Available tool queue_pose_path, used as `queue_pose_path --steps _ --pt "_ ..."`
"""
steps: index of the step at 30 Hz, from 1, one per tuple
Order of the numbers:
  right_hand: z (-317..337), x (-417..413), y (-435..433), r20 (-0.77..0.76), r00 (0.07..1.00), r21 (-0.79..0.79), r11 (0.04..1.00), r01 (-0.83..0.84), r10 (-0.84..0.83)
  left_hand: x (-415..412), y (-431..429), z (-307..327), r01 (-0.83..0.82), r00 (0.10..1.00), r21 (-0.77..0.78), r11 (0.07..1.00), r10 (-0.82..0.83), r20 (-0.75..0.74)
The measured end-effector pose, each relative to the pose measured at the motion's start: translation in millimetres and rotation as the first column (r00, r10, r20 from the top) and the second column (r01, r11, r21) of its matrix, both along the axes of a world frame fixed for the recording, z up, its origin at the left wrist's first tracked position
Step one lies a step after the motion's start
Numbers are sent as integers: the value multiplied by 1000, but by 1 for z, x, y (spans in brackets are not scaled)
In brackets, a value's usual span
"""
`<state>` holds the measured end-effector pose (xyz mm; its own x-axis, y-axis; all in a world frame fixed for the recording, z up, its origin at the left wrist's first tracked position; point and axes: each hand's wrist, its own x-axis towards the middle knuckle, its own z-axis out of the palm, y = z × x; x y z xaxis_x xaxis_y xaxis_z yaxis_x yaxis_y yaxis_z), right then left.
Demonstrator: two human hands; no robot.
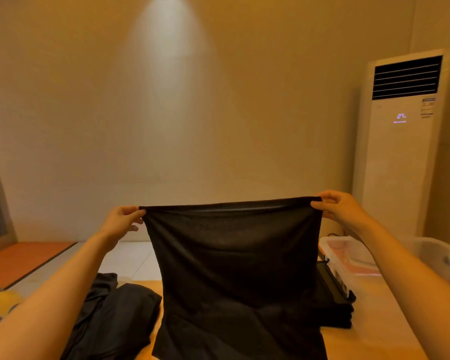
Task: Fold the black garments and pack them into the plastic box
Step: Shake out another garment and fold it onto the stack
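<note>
- Left hand [122, 220]: thumb and fingers pinch the upper left corner of the thin black fabric garment [234, 255].
- Right hand [340, 206]: thumb and fingers pinch the upper right corner of the same garment.
- Held garment: the top hem is stretched taut between both hands. The body hangs upright, and the lower part drapes onto the light wooden tabletop [374, 333].
- Left of the held garment: a crumpled pile of black garments [115, 307] lies on the tabletop.
- Right of the held garment, partly hidden behind it: a flat stack of folded black garments [334, 311].
- Further right of the held garment: a clear rectangular plastic box [348, 271].
- Behind and right of the held garment: a tall white floor-standing air conditioner [400, 165].
</note>
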<state>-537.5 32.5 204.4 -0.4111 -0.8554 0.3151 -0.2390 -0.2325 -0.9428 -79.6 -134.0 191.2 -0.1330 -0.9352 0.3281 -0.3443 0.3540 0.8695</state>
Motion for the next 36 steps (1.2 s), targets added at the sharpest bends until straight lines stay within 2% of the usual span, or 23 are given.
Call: queue_pose_path --steps 7,11,15,19,22,26,29,30,32,33,34,36 --pt "42 14 30 -38 999 -195 980 27 -35 9 31 44 -12 994 -182 983 -9 -113" --pt "62 24 54 4 1000 -266 964 -8 10 24 56 66 122 978 -193 974 -152 -147" --pt "74 21 68 121 986 -371 927 -61 113 39 65 80 222 918 -175 959 -266 -293" --pt "57 21 57 67 996 -231 972 -35 52 37 60 66 258 925 -109 960 -278 -260" --pt "39 17 46 132 987 -144 987 -72 91 37 46 44 234 945 -34 972 -236 -228" --pt "5 3 17 81 993 152 983 -98 87 38 13 6 179 983 181 967 -167 -81" --pt "-28 -4 -26 -95 993 364 931 -31 71 20 -17 -25 68 987 273 960 -104 123" --pt "-36 -5 -43 -180 982 389 921 27 47 11 -29 -31 19 979 245 969 -68 192" --pt "-39 -7 -78 -289 953 311 933 179 -86 -6 -56 -29 -85 973 118 989 57 223" --pt "-34 -8 -94 -301 937 235 938 255 -179 -15 -69 -19 -138 979 45 989 129 160" --pt "-23 -9 -107 -248 930 147 939 312 -270 -23 -79 -4 -174 984 -7 985 174 46" --pt "13 -6 -123 15 943 -65 940 334 -334 -37 -89 35 -148 952 -58 987 126 -280"
